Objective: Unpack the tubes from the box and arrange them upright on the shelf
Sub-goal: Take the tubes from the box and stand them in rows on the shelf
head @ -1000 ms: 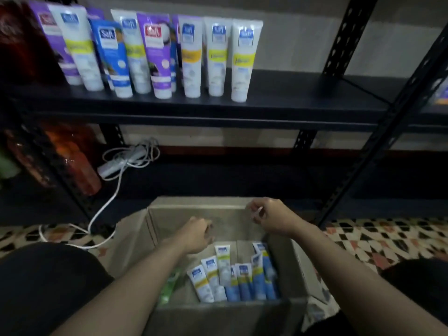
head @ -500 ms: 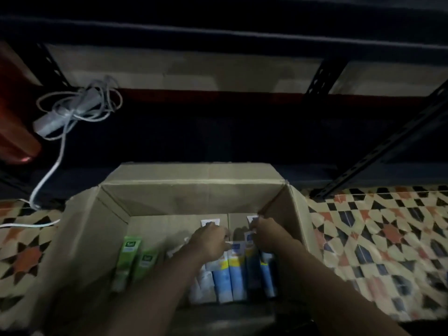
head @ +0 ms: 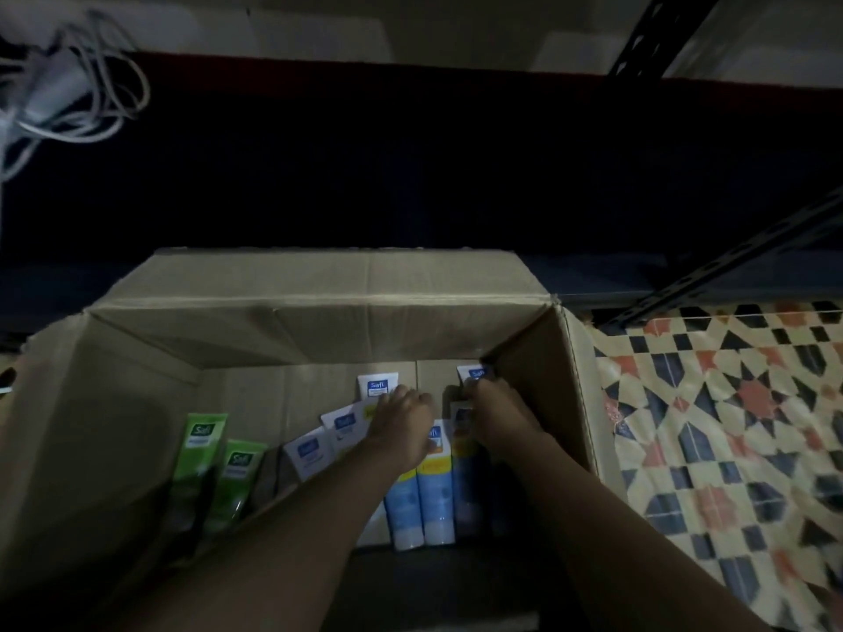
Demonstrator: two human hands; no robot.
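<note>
- In box: left hand on white tube, right hand on corner tube; likely two per trip.
- Grasped or just touching: can't tell, too dim.

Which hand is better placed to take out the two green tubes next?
Left, probably. The green tubes lie at the left of the box, nearer the left hand; the right hand sits by the right wall and would have to reach across.

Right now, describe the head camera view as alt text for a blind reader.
A left hand and right hand reach into an open cardboard box, onto white and blue tubes at its right side. Two green tubes lie at its left.
</note>
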